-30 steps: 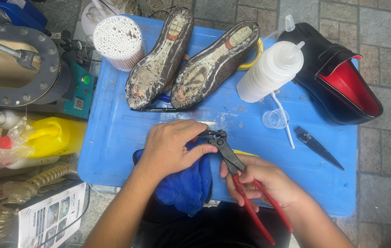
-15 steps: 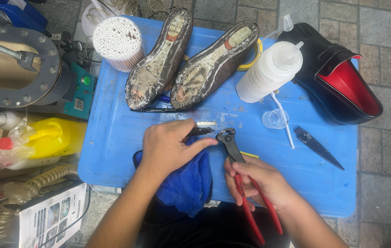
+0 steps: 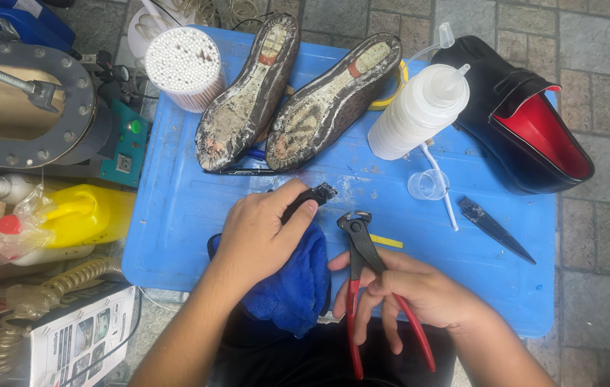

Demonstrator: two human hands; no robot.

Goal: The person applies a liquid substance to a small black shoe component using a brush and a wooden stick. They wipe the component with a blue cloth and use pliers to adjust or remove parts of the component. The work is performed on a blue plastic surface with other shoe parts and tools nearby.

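Head view: my left hand [image 3: 262, 233] pins a small black heel piece [image 3: 310, 197] against the blue cloth [image 3: 298, 283] bunched under it, thumb and fingers curled over so only its scuffed tip sticks out past my thumb. I judge the cloth is there to cushion it and stop it sliding on the blue plastic tabletop [image 3: 176, 208]. My right hand [image 3: 419, 294] wraps around the red-handled pincers [image 3: 362, 272], fingers closed on the upper grip, the rounded black steel head pointing toward the heel piece but just apart from it, its jaws nearly together with nothing in them.

Ahead lie two worn shoe soles [image 3: 298, 100], turned bottom up, their surfaces rough and patchy with old glue. Beside them stands a white squeeze bottle [image 3: 416, 115] with a cone nozzle, a small clear cup [image 3: 428, 184] near its base, and a tub of white-tipped sticks [image 3: 179, 64]. A dark flat blade [image 3: 495, 229] rests to the right, near a glossy black shoe with red lining [image 3: 527, 122].
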